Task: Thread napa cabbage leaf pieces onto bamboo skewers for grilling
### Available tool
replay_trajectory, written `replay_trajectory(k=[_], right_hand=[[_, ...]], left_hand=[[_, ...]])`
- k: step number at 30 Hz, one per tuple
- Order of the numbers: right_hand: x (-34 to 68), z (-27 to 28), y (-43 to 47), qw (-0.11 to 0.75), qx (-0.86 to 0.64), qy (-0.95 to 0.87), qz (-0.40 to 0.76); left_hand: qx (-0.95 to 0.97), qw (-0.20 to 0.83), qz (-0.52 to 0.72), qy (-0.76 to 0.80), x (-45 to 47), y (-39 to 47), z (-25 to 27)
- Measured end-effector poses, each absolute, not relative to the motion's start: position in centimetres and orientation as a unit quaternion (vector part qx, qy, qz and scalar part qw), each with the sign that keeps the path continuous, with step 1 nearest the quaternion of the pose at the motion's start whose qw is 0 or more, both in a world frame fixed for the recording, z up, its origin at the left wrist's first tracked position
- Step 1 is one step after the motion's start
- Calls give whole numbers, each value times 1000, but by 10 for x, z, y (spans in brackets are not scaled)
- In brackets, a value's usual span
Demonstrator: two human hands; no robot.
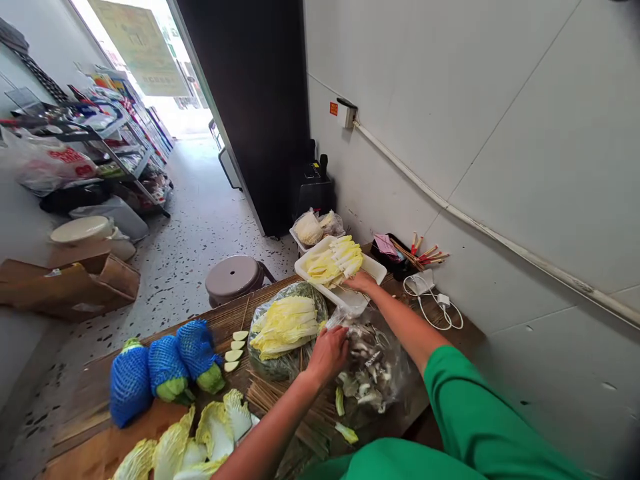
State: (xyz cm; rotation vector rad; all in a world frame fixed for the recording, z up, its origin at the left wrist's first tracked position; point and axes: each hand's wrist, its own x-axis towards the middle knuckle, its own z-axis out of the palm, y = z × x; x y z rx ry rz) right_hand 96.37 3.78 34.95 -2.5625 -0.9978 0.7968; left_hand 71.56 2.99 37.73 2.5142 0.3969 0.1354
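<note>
My right hand (362,281) reaches into a white tray (376,268), at the lower end of some yellow napa cabbage leaves (346,256). Its fingers are bent, and what they hold is hidden. Closer to me, my left hand (331,348) is closed at the edge of a clear plastic bag (396,353) of grey mushrooms (369,363). Left of that hand, a stack of cabbage leaves (285,327) lies on another plastic-wrapped bundle (265,367). Thin wooden skewers (300,410) are spread on the table below it.
Blue-netted vegetables (170,367), pale slices (234,351) and loose cabbage leaves (173,443) lie on the left of the wooden table (85,427). A black container (400,263) and white cable (440,313) sit near the wall. A stool (233,275) stands beyond the table edge.
</note>
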Motion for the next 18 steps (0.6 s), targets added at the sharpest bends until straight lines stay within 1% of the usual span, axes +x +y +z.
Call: replay_trajectory(k=[6,13,16,18], right_hand=[[939,344,35,82,-897,-376,218],[946,359,15,22,-886,-417,201],[945,374,14,28,-884,-434,174],[934,383,13,54,-879,-452,139]], left_hand=[[930,287,89,212,643,44,373],[901,287,117,305,540,38,348],[887,280,136,341,500,27,342],[881,272,140,362,475,19,339]])
